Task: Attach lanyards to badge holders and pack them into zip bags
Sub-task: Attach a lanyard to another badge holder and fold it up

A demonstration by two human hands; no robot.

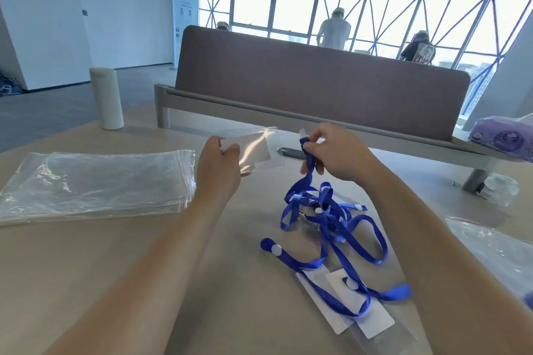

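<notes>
Head view of the worktop (230, 268).

- **Left hand:** The left hand (219, 170) grips a clear badge holder (259, 147) by its near edge, thumb on the front face, and holds it raised above the worktop.
- **Right hand:** The right hand (340, 155), just beside the holder but apart from it, pinches the clip end of a blue lanyard (307, 179) between curled fingers and thumb. The strap hangs down into a tangled pile of lanyards (326, 213) lying between the forearms.
- **Other task items:** More badge holders (372, 323) with white inserts lie partly under the near end of that pile. A flat stack of zip bags (95, 181) lies to the left, and a further zip bag (490, 245) lies at the right edge.
- **Background:** A pale bottle (106, 98) stands upright at the far left, near a brown divider panel (317, 81).
</notes>
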